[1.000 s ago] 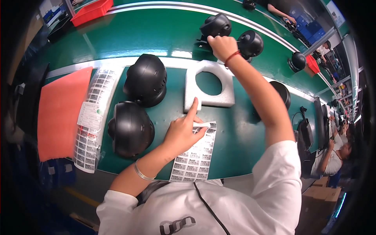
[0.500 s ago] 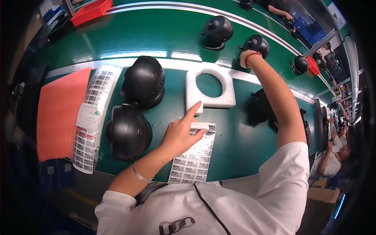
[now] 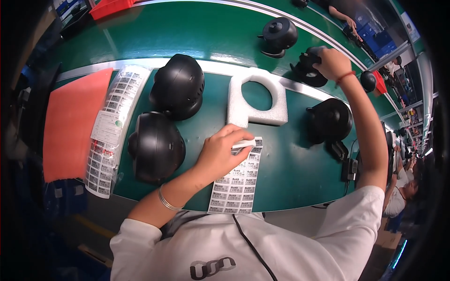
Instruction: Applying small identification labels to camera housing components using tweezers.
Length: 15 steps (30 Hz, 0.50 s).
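L hand (image 3: 224,149) is pinching the curled top edge of the label sheet (image 3: 233,187) btwn thumb & index; the sheet is lying lower centre of frame, its bottom end reaching the shirt. R hand (image 3: 335,64) is resting against a blk rounded unit (image 3: 310,72), upper right of frame on the green belt (image 3: 187,37); fingers are bending in at its side, tips partly hidden, so can't tell if they're gripping or just touching. Step in hand looks to be handling that unit w/ R while L is minding the sheet. Next move prob. calls for a sure R hold on the unit & a steady L pinch. White foam block (image 3: 234,105) w/ round hole is sitting mid-frame, just above L hand; 2 blk domed units (image 3: 157,147) are standing centre-left.
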Tool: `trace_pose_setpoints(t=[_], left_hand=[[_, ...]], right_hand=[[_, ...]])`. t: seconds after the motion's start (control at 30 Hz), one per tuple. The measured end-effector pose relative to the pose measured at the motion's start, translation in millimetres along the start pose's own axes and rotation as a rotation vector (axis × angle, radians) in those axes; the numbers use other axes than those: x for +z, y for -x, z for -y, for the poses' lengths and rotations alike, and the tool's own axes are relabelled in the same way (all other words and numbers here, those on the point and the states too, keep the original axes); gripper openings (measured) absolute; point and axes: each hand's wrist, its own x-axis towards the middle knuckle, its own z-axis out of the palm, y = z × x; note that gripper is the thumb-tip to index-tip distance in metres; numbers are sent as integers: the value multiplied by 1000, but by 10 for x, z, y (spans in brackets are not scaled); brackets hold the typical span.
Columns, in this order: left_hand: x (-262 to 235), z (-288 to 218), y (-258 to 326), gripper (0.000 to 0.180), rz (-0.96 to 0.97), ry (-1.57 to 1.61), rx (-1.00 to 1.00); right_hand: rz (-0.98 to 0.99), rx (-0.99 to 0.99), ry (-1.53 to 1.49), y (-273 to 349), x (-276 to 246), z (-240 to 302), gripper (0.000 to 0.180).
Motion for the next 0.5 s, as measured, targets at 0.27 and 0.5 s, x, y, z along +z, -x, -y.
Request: trace_pose_setpoints(t=[0.27, 0.5], left_hand=[[-76, -100, 15, 15, 1, 178, -33], [-146, -172, -11, 15, 38, 399, -132]], right_hand=[[-259, -428, -150, 842, -780, 670, 15], [-348, -499, -351, 935, -578, 794, 29]])
